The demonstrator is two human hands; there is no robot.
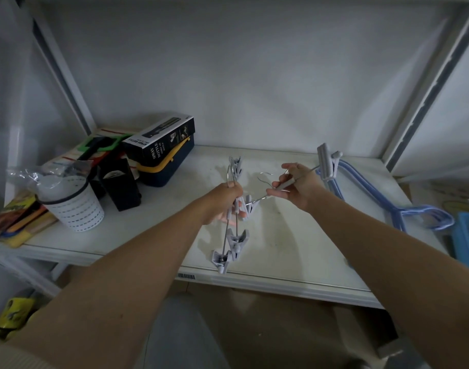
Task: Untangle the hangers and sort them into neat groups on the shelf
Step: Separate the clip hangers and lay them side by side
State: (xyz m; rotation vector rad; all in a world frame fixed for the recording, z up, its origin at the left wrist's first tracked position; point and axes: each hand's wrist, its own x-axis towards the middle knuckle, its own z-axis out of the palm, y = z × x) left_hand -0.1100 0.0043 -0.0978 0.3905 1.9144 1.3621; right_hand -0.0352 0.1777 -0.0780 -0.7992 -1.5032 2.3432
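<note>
Above the white shelf (281, 235), both hands pinch thin wire clip hangers (234, 235) (grey plastic clips).

A dim, plain white wall (254, 75) backs white metal shelving uprights (427, 89); below, the floor (254, 302) looks brownish, perhaps tiled.

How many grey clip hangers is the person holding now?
3, it seems: two in the left hand, held together as a bundle, and one in the right hand. Overlap may hide more.
</note>
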